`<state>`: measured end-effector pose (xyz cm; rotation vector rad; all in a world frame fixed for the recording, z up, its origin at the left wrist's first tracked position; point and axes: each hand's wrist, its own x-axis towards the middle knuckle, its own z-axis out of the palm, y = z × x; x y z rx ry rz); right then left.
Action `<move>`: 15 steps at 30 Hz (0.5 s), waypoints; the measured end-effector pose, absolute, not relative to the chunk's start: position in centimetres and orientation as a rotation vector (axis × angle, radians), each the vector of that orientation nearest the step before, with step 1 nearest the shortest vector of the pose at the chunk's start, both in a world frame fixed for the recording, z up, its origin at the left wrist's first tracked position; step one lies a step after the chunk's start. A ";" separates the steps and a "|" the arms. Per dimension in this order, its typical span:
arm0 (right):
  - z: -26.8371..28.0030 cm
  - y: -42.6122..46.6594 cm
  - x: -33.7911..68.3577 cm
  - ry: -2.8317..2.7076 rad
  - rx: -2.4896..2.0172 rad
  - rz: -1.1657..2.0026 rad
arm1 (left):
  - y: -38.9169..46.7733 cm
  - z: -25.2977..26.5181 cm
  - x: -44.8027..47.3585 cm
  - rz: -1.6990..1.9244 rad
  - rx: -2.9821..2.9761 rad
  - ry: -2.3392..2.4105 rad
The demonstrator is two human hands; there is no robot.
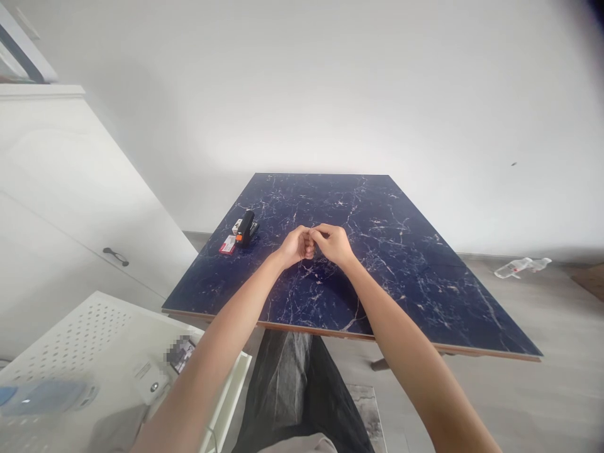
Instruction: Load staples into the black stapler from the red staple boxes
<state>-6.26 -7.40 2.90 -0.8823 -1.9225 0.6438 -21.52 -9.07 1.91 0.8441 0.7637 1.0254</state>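
Note:
Over the middle of the dark blue marbled table (396,277), my two hands meet with their fingertips together. My left hand (298,244) is closed, its fingers curled in and the thumb on top. Beside it, my right hand (333,241) is closed in a pinch that touches the left fingertips. Whatever the fingers hold, if anything, is too small or hidden to make out. To the left of my hands a black stapler (245,228) with an orange patch lies on the table. A small red-and-white box (227,245) sits by it, and a small white box (236,225) is partly behind it.
At lower left stands a white perforated cart (89,327) with a blue-tinted clear bottle (51,396) and a white device (151,380) on it. A white cabinet (85,201) rises on the left. Clear plastic bottles (521,267) lie on the floor at right.

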 end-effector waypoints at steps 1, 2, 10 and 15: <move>2.9 -7.4 -6.3 -1.924 -0.888 0.641 | -9.1 1.9 -21.5 1.024 0.840 0.767; 2.9 -7.4 -6.3 -1.925 -0.894 0.636 | -9.1 2.0 -21.5 1.024 0.837 0.770; 2.9 -7.5 -6.4 -1.921 -0.917 0.596 | -9.1 1.9 -21.4 1.027 0.830 0.780; 3.0 -7.6 -6.4 -1.914 -0.934 0.591 | -9.3 2.2 -21.3 1.026 0.827 0.788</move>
